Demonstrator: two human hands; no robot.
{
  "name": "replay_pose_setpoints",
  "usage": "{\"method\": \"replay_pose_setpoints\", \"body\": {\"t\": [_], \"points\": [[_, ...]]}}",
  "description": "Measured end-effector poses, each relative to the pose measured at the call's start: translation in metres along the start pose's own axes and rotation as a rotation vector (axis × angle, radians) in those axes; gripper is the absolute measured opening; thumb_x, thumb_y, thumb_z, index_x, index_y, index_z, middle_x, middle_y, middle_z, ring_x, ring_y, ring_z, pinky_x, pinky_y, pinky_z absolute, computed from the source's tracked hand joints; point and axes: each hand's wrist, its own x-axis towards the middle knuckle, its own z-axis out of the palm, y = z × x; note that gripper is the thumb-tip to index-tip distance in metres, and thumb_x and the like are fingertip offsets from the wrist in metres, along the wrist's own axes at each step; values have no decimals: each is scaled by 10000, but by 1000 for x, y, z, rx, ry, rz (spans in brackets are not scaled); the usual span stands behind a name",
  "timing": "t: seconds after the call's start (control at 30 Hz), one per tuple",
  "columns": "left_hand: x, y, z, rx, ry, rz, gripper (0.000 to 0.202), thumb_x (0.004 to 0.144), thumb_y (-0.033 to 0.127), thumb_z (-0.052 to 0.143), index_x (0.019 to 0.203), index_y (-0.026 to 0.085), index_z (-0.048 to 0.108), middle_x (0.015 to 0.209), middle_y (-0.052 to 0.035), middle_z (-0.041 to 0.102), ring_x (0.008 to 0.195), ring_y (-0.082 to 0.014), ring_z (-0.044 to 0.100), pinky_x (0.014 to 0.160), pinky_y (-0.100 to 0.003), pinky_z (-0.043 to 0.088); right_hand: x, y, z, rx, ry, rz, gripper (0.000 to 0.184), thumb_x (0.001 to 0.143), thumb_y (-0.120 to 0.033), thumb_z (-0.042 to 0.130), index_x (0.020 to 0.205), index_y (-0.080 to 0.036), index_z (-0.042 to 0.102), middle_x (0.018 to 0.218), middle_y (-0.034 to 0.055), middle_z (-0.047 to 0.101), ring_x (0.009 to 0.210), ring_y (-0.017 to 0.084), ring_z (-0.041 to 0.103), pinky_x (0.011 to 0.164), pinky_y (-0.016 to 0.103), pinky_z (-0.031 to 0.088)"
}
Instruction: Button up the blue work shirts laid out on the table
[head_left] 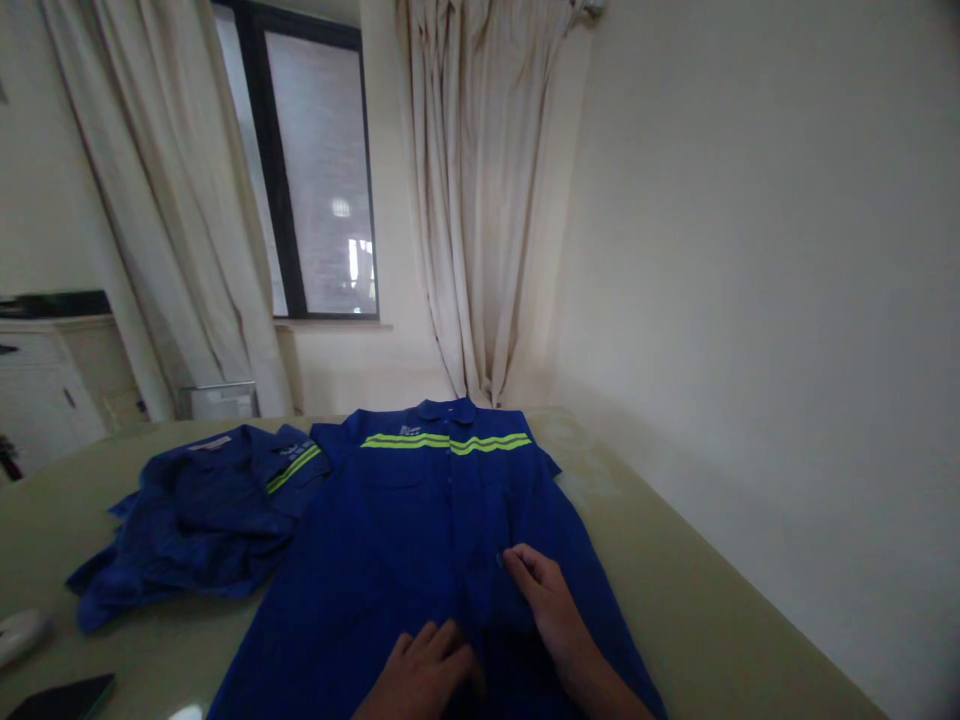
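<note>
In the head view, a big blue shirt point(405, 535) lay on the worktop point(675, 600), front side up. Its collar was at the far edge, close to the far right corner, and its bottom ran out of sight on the near side. It had 2 bright yellow stripes across the chest. The right hand point(551, 605) had its thumb and finger tips pinched tight on a tiny bit of the shirt front, between the middle and the worktop's right edge. The left hand point(431, 665) was low over the shirt, fingers curled down, and I could not tell if it held any cloth. A 2nd blue shirt point(217, 510) lay crumpled on the left, just beside the big shirt. Nearer on the left were a white thing point(22, 635) and a flat black thing point(64, 697).
</note>
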Motion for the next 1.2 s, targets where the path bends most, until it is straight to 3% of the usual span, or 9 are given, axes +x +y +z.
{"method": "replay_pose_setpoints", "body": {"t": [0.17, 0.27, 0.43, 0.53, 0.63, 0.8, 1.03, 1.2], "points": [[-21, 25, -36, -234, 20, -4, 207, 777, 364, 746, 983, 344, 744, 1109, -1, 712, 1023, -262, 637, 889, -347, 454, -2, -8, -8, 78, 43, 73, 448, 683, -624, 829, 778, -204, 707, 757, -3, 654, 731, 193, 587, 666, 284, 492], [-31, 32, -52, -397, 35, -49, 105, 854, 335, 661, 871, 271, 743, 981, 12, 714, 921, -197, 641, 830, -281, 454, -4, -16, -10, -9, 25, -3, 419, 713, -600, 820, 762, -201, 699, 717, -17, 637, 711, 183, 583, 660, 271, 476], [-29, 21, -49, -480, 108, -93, 309, 930, 459, 579, 809, 218, 730, 839, 9, 683, 842, -183, 596, 784, -256, 441, -18, -31, -1, -325, 153, -323, 301, 935, -502, 646, 861, -214, 693, 790, 7, 663, 767, 189, 622, 729, 274, 484], [-27, 12, -44, -518, 244, -157, 375, 915, 557, 578, 886, 229, 758, 902, -4, 711, 918, -218, 599, 833, -272, 449, -30, -31, 9, -458, 182, -526, 203, 984, -400, 601, 969, -227, 705, 876, 35, 692, 839, 201, 658, 802, 294, 506], [-30, 6, -43, -535, 323, -182, 387, 882, 591, 616, 993, 252, 766, 1027, -10, 728, 1028, -250, 597, 907, -291, 443, -37, -27, 17, -514, 154, -614, 165, 1005, -343, 570, 998, -235, 694, 885, 40, 692, 830, 197, 667, 790, 295, 520], [-35, 5, -39, -571, 325, -183, 398, 874, 594, 617, 1035, 256, 750, 1059, -16, 728, 1053, -255, 588, 919, -295, 444, -37, -23, 23, -498, 143, -531, 210, 1009, -387, 553, 969, -223, 677, 869, 44, 693, 825, 201, 669, 780, 291, 518], [-31, 12, -38, -588, 211, -196, 220, 817, 408, 705, 911, 215, 751, 827, 28, 694, 828, -172, 575, 744, -242, 418, -33, -25, 23, -430, -91, -225, 284, 947, -497, 626, 952, -229, 719, 899, 22, 740, 872, 206, 672, 801, 276, 500], [-38, 16, -52, -546, 109, -44, 123, 745, 247, 818, 857, 228, 771, 841, 44, 696, 807, -141, 606, 708, -217, 404, -32, -30, 19, -324, -252, -151, 168, 922, -390, 680, 987, -242, 723, 936, 9, 737, 935, 209, 671, 862, 294, 491]]}}
